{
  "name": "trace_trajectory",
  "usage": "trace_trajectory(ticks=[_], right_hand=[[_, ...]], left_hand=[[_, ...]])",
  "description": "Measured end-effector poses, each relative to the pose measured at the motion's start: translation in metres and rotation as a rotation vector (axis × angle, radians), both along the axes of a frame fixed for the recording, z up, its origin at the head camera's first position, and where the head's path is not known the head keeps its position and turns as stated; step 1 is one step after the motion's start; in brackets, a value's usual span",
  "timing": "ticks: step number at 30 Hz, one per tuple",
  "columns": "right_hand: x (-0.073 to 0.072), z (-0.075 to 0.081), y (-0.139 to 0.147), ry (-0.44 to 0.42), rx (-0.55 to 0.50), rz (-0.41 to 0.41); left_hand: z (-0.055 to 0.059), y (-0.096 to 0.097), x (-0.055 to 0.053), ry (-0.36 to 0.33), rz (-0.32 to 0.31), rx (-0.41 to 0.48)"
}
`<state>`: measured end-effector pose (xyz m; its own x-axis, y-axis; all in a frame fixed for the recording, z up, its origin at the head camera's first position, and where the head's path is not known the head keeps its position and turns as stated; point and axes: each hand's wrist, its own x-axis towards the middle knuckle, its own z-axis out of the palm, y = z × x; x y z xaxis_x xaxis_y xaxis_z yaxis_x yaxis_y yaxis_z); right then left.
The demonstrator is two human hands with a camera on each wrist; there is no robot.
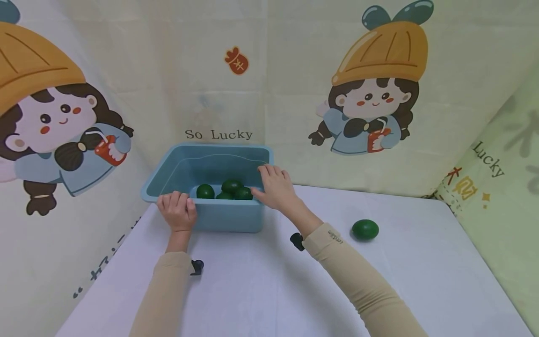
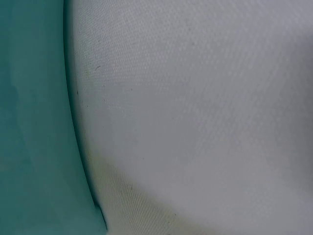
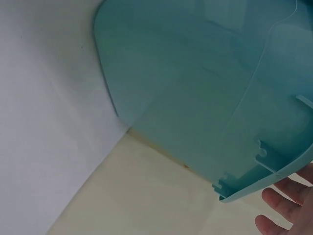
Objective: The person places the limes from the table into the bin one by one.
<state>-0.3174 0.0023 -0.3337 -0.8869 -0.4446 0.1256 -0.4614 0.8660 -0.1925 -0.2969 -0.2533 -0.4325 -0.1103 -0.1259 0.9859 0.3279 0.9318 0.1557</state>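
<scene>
A blue-green plastic bin [image 1: 229, 216] stands on the table and holds several smooth, dark green, oval fruits [image 1: 231, 186]. My left hand [image 1: 178, 210] grips its front rim near the left corner, fingers curled over the edge. At the right rim, my right hand [image 1: 278, 187] holds the bin near the front corner, thumb toward the inside. The right wrist view shows those fingers [image 3: 283, 203] at the rim beside the bin's outer wall [image 3: 195, 98]. The left wrist view has only the bin wall [image 2: 34, 122] and cloth, with the left hand out of sight.
One more green oval fruit [image 1: 365, 230] lies on the white-covered table [image 1: 404, 281], right of the bin. A printed cloth backdrop [image 1: 294, 103] rises right behind the bin, and another cloth side [image 1: 505, 210] borders the table on the right.
</scene>
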Motion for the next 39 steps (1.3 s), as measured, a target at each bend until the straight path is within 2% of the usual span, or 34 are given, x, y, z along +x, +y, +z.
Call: trace_trajectory(ticks=[12,23,39], right_hand=[[0.002,-0.003,0.004,0.009,0.009,-0.001],[0.011,-0.001,0.013,0.048,0.011,0.010],[0.022,-0.005,0.034,0.100,-0.059,0.024]], left_hand=[[-0.002,0.001,-0.001,0.021,0.005,0.003],[-0.002,0.002,0.001,0.025,0.006,0.009],[-0.003,0.002,0.004,0.013,0.005,0.007]])
